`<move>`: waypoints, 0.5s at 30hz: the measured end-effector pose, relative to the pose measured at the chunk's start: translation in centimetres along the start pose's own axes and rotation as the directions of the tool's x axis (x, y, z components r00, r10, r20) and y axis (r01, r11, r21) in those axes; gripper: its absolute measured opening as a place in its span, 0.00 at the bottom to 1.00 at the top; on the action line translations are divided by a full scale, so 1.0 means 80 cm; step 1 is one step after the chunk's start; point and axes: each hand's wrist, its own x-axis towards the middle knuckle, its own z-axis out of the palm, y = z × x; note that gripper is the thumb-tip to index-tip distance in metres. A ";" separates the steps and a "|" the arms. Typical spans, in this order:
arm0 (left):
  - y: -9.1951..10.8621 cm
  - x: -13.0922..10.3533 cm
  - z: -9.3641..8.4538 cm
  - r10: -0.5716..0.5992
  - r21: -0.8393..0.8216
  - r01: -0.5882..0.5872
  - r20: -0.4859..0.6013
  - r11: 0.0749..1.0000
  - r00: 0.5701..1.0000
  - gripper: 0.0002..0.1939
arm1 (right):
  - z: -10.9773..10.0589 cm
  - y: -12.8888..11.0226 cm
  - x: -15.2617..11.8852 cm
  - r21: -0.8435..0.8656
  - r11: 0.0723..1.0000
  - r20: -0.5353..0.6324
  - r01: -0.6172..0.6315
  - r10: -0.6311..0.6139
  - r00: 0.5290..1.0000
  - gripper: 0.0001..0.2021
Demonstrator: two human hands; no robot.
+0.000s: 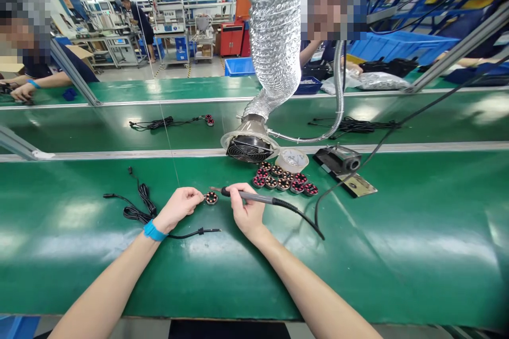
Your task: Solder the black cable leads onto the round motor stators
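Note:
My right hand (247, 211) is closed around the grey handle of a soldering iron (254, 197), held like a pen. Its tip points left, just above a small round motor stator (211, 198) with copper coils lying on the green bench. Left of that stator, the fingertips of my left hand (181, 207) are pinched at its edge. A thin solder wire (169, 140) hangs from above and runs down into this hand; its end at the fingertips is too small to make out. A blue band circles my left wrist. Coiled black cables (139, 212) lie beside it.
Several more stators (283, 183) are grouped on the right, by a roll of tape (292, 160). An iron stand (342, 161) stands further right. A fume extractor (250, 145) hangs over the bench. The iron's cord (302, 214) trails right. Co-workers sit across.

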 end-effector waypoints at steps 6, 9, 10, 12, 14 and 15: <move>0.004 -0.002 0.002 -0.007 0.001 0.007 -0.001 1.000 1.000 0.17 | -0.003 -0.003 -0.008 0.064 0.998 0.058 0.025 -0.029 0.998 0.13; 0.004 -0.002 0.002 -0.008 -0.007 0.008 0.000 1.000 1.000 0.16 | -0.003 -0.006 -0.007 0.060 0.998 0.070 0.028 -0.032 0.997 0.13; 0.004 -0.002 0.002 -0.009 -0.007 0.009 0.000 1.000 1.000 0.16 | -0.003 -0.007 -0.007 0.059 0.998 0.075 0.031 -0.035 0.997 0.13; 0.004 -0.002 0.002 -0.009 -0.007 0.009 -0.001 1.000 1.000 0.16 | -0.003 -0.009 -0.006 0.062 0.997 0.088 0.037 -0.042 0.995 0.13; 0.005 -0.003 0.002 -0.009 -0.009 0.009 -0.003 1.000 1.000 0.15 | -0.003 -0.011 -0.006 0.068 0.997 0.101 0.041 -0.048 0.994 0.13; 0.006 -0.003 0.002 -0.008 -0.010 0.008 -0.004 1.000 1.000 0.15 | -0.004 -0.012 -0.006 0.071 0.996 0.108 0.044 -0.051 0.993 0.12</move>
